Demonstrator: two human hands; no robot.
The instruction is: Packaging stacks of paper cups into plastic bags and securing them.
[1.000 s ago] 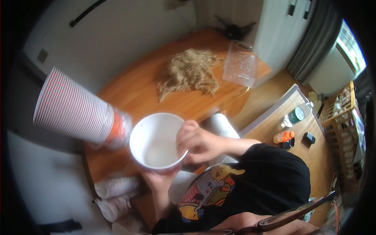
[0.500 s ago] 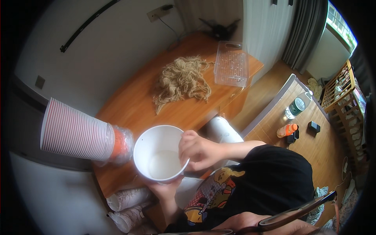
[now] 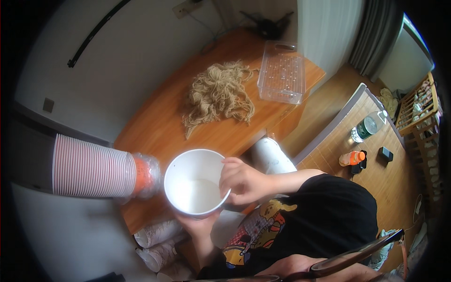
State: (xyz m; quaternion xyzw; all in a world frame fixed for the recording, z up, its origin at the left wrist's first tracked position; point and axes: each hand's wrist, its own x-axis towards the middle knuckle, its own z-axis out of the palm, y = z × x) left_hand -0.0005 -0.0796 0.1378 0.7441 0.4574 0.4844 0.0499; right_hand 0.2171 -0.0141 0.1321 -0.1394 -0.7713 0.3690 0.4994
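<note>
A white paper tub (image 3: 192, 188), its open mouth facing up, is held between my two hands. My left hand (image 3: 199, 223) supports it from below at the near side, its fingers largely hidden under the tub. On the right rim, my right hand (image 3: 244, 181) is closed, thumb and fingers pinching the wall with some fingertips inside. No contents show in the tub. Just left of it stands a tall stack of nested paper tubs (image 3: 94, 167), with clear plastic wrap and an orange band (image 3: 143, 175) at the end beside the held tub.
A heap of beige yarn (image 3: 218, 96) and a clear plastic basket (image 3: 282, 75) lie on the wooden desk (image 3: 155, 122). White rolls (image 3: 159, 232) sit below the desk's near edge. On a low table at right are a water bottle (image 3: 369, 126), an orange-capped bottle (image 3: 352, 158) and a small dark box (image 3: 385, 154).
The view has shifted slightly. Both hands keep the same hold on the tub, and the right fingers have moved only a little at the rim.
</note>
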